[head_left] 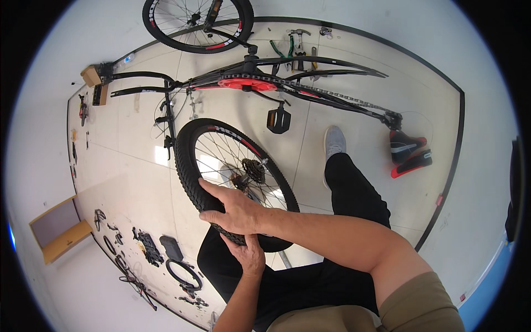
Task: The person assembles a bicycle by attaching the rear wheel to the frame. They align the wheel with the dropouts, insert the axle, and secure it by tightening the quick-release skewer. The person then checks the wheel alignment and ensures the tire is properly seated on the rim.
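A bicycle wheel (187, 157) with a black knobby tyre stands tilted in front of me, close to my legs. Its hub carries a sprocket cassette (254, 170). My right hand (237, 211) is clamped over the near left part of the tyre, thumb and fingers on either side of the rubber. Just below it, my left hand (247, 257) grips the same tyre from underneath, with some of its fingers hidden behind the wheel. Beyond the wheel lies a black bicycle frame (204, 80) with a red chainring (243, 84), a chain and a pedal (278, 120).
Another wheel (243, 27) stands at the far wall. A hammer (300, 41) and green-handled pliers (281, 50) lie behind the frame. To the right are two red-and-black saddles (412, 155). Small parts, a black ring (183, 275) and an open box (66, 240) lie at left.
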Action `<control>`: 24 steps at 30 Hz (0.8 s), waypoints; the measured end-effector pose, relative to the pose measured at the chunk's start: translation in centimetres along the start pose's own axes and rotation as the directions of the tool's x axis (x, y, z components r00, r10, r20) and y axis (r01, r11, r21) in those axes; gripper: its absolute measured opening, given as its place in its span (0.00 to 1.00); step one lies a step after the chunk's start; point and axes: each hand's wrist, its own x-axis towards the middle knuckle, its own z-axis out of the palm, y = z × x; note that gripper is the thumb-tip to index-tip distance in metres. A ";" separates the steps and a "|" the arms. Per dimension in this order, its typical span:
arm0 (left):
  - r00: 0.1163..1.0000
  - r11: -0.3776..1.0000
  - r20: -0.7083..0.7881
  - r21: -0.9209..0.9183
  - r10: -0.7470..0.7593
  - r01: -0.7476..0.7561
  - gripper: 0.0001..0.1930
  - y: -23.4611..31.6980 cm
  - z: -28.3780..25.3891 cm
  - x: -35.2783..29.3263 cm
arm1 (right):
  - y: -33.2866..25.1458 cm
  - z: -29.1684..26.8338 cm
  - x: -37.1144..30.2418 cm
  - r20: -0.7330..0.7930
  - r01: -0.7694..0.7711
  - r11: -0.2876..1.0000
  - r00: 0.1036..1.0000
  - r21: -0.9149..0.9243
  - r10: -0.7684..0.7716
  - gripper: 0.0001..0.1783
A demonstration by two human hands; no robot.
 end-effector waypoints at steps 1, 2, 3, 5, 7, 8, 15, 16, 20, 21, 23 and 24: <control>1.000 0.999 -0.008 -0.037 -0.010 0.009 0.30 0.3 0.6 0.3 | -0.2 -0.3 0.0 -0.014 -0.026 1.000 1.000 -0.003 0.026 0.42; 1.000 0.997 -0.014 -0.073 -0.020 0.018 0.28 0.6 1.0 0.5 | -0.5 -0.6 0.0 -0.030 -0.053 0.999 0.998 -0.004 0.052 0.40; 1.000 0.998 0.008 -0.061 -0.018 0.019 0.28 0.5 1.0 0.8 | -0.4 -0.6 0.0 -0.112 -0.051 0.995 0.993 -0.081 0.042 0.38; 0.998 0.999 0.054 -0.039 -0.021 0.023 0.26 0.1 0.9 1.5 | -0.3 -0.3 -0.1 -0.271 -0.071 0.970 0.962 -0.232 0.006 0.33; 0.999 0.997 0.038 -0.082 -0.008 0.011 0.25 0.3 1.3 2.5 | -0.2 -0.2 0.0 -0.325 -0.079 0.977 0.946 -0.197 0.010 0.31; 0.999 0.995 0.031 -0.101 -0.006 0.009 0.24 0.4 1.3 2.9 | -0.2 -0.2 0.0 -0.353 -0.085 0.980 0.935 -0.178 0.017 0.29; 0.981 0.960 -0.032 -0.212 -0.192 0.181 0.16 5.2 0.1 7.8 | -0.2 -1.0 0.2 -0.436 -0.022 0.972 0.896 -0.233 -0.084 0.27; 0.979 0.951 0.030 -0.233 -0.202 0.204 0.15 6.0 -0.9 8.4 | -0.2 -1.2 0.3 -0.448 -0.027 0.970 0.890 -0.240 -0.087 0.26; 0.945 0.881 -0.038 -0.375 -0.326 0.288 0.18 13.3 -2.0 7.5 | -0.4 -1.3 0.6 -0.450 -0.033 0.965 0.889 -0.259 -0.090 0.22; 0.949 0.877 -0.023 -0.389 -0.315 0.282 0.19 14.7 -2.4 7.1 | -0.4 -1.3 0.6 -0.471 0.008 0.966 0.872 -0.258 -0.133 0.21; 0.949 0.871 -0.018 -0.403 -0.314 0.280 0.21 17.0 -2.9 6.4 | -0.4 -1.2 0.4 -0.458 -0.023 0.967 0.884 -0.252 -0.098 0.21; 0.946 0.870 -0.029 -0.402 -0.322 0.284 0.21 17.4 -2.9 6.3 | -0.4 -1.2 0.3 -0.449 -0.039 0.968 0.890 -0.249 -0.080 0.21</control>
